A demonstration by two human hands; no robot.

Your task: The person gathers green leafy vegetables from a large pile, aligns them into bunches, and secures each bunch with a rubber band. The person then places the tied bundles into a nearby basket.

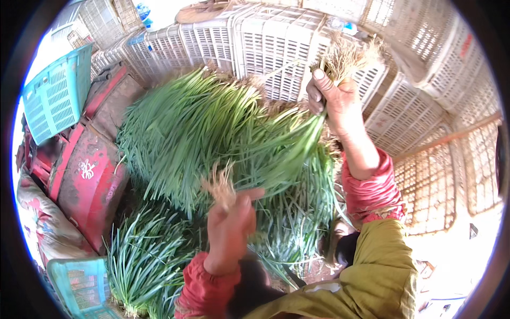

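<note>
My right hand [336,97] is raised at upper right, closed around a bundle of long-leaved, onion-like greens [306,147]. Their pale, stringy roots [350,58] point up, and the leaves hang down to the left. Lower down, blurred by motion, my left hand [231,227] holds a small tuft of roots [221,187]; whether leaves are attached cannot be told. A large heap of the same greens [191,127] lies behind and between my hands. Another bunch [147,255] stands at lower left, its pale root end at the bottom.
White slatted plastic crates [275,52] line the back and right. On the left are a dirty red metal machine or vehicle body [89,175], a turquoise crate [55,93] and a patterned cloth [50,223]. A second turquoise crate [77,265] stands at lower left. A wooden pole [450,137] slants across the right side.
</note>
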